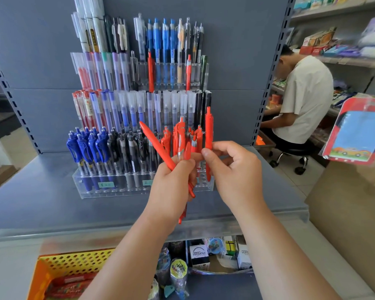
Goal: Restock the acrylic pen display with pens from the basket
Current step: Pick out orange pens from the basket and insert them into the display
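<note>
The red pen (208,135) stands upright, tip down, pinched between the thumb and fingers of the right hand (236,172). It is at the right end of the display's near row, over the open holes there. Just left of it, the left hand (171,182) grips a bunch (182,152) of the same red pens in a closed fist. They fan out, and one leans far left toward the black pens (130,146). The display (117,189) sits tiered on the shelf (30,202), with its near row running blue, black, then red from left to right. The basket (74,263) is below at near left, with red packets in it.

The likeliest slip is the pen tip missing its hole. The acrylic is clear, the holes sit close together, and the left hand partly hides them, so the pen could skid off the top or land crooked. The bunch is loosely splayed, so if the left grip eases while attention is on the right hand, pens could drop to the shelf. The leaning pen could also knock the black pens if the left hand shifts.

A person (305,94) sits at far right, well apart.
</note>
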A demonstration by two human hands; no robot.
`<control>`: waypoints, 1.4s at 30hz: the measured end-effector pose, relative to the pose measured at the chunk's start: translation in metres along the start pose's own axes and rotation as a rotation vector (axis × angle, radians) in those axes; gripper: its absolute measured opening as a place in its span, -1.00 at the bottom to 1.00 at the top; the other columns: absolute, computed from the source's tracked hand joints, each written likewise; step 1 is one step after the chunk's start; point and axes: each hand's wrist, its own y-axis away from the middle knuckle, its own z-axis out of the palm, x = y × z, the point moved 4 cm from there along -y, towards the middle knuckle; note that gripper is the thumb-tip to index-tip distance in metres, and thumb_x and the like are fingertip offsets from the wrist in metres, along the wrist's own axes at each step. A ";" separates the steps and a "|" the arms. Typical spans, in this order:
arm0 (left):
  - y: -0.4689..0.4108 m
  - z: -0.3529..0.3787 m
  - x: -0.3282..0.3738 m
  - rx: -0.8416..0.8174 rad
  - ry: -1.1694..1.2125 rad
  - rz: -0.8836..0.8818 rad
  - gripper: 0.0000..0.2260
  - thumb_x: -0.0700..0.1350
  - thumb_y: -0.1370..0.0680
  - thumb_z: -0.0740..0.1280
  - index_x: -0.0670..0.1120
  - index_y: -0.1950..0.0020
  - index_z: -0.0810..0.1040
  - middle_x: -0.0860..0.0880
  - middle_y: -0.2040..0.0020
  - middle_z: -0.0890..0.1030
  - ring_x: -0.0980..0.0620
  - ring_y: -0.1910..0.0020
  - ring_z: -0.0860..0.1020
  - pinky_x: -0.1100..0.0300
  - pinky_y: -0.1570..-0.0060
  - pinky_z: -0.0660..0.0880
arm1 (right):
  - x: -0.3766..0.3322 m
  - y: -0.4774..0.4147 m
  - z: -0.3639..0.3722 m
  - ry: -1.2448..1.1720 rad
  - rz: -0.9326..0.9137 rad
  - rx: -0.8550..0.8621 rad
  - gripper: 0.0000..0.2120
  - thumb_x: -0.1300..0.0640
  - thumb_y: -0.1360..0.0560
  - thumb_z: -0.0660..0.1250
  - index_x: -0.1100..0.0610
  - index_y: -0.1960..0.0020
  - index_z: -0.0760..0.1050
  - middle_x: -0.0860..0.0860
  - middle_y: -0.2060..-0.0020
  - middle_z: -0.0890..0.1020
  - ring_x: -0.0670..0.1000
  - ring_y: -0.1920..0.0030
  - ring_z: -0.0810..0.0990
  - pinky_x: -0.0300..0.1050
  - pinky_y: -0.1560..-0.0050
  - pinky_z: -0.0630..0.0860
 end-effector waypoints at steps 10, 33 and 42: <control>-0.004 0.001 0.004 0.005 0.028 0.013 -0.73 -0.29 -0.62 0.21 -0.04 -0.04 0.68 0.05 0.31 0.54 0.09 0.30 0.50 0.18 0.30 0.52 | 0.001 -0.004 -0.004 -0.001 0.005 0.000 -0.92 0.08 -0.51 0.45 -0.11 0.07 0.60 -0.21 0.26 0.64 -0.20 0.20 0.60 -0.43 0.20 0.45; -0.005 -0.003 0.013 0.012 -0.056 0.193 -0.87 -0.19 -0.60 0.35 0.00 -0.04 0.67 0.02 0.09 0.74 0.08 0.06 0.70 0.23 0.13 0.59 | 0.020 -0.025 0.009 -0.004 0.125 0.036 -0.91 0.09 -0.50 0.43 -0.05 0.05 0.70 -0.16 0.22 0.71 -0.09 0.23 0.65 0.04 0.10 0.62; -0.004 -0.007 0.011 -0.020 -0.114 0.204 -0.83 -0.15 -0.62 0.32 0.06 -0.11 0.64 0.03 0.23 0.68 0.12 0.24 0.63 0.32 0.21 0.55 | 0.030 -0.026 0.022 0.295 0.245 -0.053 -0.87 -0.05 -0.51 0.41 -0.05 0.01 0.68 -0.11 0.21 0.69 -0.02 0.13 0.64 0.01 0.14 0.61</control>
